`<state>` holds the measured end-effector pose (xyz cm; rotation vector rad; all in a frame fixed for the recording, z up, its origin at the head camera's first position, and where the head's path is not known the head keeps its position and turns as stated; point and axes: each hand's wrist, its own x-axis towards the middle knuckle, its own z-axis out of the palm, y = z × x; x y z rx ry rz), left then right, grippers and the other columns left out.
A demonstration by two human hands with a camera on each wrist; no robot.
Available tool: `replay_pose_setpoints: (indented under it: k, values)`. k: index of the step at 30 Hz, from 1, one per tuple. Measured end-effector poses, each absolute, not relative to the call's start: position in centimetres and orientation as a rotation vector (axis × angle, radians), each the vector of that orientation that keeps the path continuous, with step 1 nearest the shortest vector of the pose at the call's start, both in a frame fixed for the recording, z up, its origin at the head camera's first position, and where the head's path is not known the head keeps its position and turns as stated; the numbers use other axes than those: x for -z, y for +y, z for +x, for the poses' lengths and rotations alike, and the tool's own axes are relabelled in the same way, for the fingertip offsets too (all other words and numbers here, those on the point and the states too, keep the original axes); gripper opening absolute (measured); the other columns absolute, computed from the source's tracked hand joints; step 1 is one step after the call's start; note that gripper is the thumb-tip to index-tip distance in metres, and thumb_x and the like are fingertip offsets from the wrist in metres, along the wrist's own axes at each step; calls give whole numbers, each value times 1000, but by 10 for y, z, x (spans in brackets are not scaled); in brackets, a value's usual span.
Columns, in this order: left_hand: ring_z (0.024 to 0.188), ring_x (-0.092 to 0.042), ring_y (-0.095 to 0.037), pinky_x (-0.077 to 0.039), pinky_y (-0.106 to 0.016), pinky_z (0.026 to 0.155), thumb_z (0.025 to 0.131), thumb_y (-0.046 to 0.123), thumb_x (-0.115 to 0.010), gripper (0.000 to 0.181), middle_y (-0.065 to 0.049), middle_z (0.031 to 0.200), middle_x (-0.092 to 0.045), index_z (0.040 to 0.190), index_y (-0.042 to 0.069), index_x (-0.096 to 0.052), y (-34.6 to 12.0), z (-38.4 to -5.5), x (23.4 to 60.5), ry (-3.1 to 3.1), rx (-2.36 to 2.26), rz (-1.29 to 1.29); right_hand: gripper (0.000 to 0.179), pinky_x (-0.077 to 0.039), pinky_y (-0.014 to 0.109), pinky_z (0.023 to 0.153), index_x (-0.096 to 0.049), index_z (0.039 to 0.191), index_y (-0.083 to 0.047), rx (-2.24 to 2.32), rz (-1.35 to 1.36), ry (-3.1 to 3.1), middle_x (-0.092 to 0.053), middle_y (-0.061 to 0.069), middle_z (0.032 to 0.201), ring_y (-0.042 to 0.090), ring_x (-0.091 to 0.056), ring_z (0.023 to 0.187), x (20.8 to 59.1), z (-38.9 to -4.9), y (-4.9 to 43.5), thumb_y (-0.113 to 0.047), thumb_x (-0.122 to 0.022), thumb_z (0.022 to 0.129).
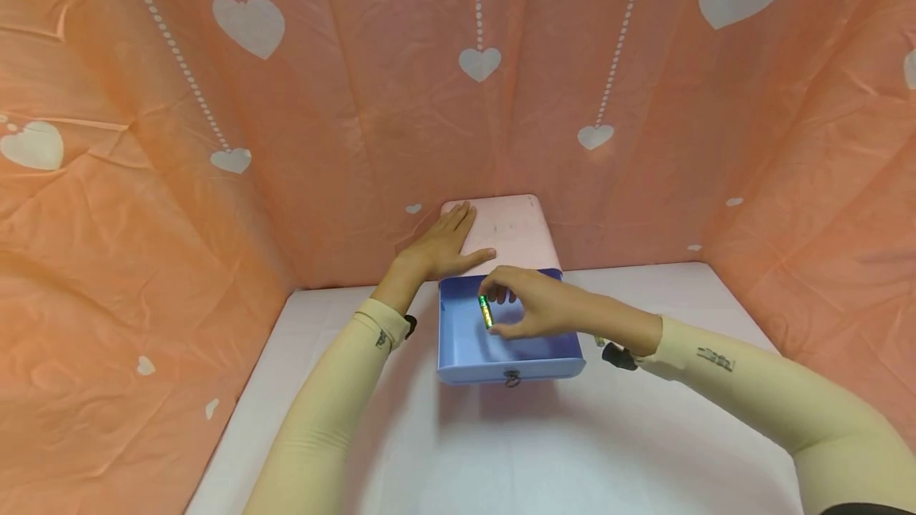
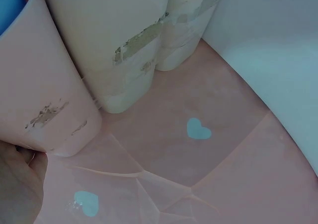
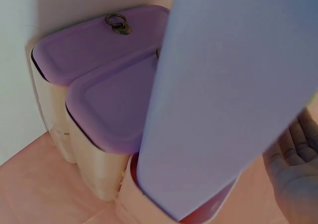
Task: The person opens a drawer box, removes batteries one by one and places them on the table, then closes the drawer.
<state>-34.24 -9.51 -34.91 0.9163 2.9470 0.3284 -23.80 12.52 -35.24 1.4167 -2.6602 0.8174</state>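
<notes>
My right hand (image 1: 540,304) pinches a small green and gold battery (image 1: 486,312) between thumb and fingertips. It is over the pulled-out blue drawer (image 1: 472,373), which has a metal ring pull on its front. My left hand (image 1: 438,251) rests on the pink top of the drawer unit (image 1: 510,227), fingers straight and thumb spread. In the left wrist view part of the left hand (image 2: 20,184) shows against the pink casing (image 2: 44,95). The right wrist view shows the drawer's underside (image 3: 228,95) and part of the right hand (image 3: 298,169); the battery is hidden there.
Two cream drawer units (image 2: 109,50) with purple fronts (image 3: 109,100) are stacked under the pink one. An orange cloth (image 1: 358,118) with white hearts hangs behind and at both sides. A white tabletop (image 1: 501,459) lies in front. Something small and shiny (image 1: 599,341) shows by the right wrist.
</notes>
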Motion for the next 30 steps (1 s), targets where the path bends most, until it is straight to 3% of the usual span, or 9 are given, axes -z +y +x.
replay_pose_setpoints:
  k: [10,21,30]
  values:
    - [155,7,-21,-6,-41,124,90,81,-36,107,-8,169,5,162,10,0,-95,-343,350,2944,-333,906,45,-54,34,84,-61,117,-9,-933,1393,-2585,-64,5,105,26,-64,94,351,-237,145,-24,-84,82]
    - [154,8,-20,-5,-41,124,91,81,-33,106,-7,169,6,162,10,2,-95,-344,351,2941,-317,909,48,-54,35,87,-60,119,-11,-983,1312,-2599,-62,-7,107,23,-64,97,351,-234,163,-22,-85,80]
    - [154,7,-20,-4,-40,124,91,81,-34,107,-9,169,5,162,9,1,-95,-344,350,2949,-310,913,51,-54,37,90,-59,122,-10,-1028,1273,-2570,-63,-6,110,21,-64,99,352,-234,179,-20,-86,80]
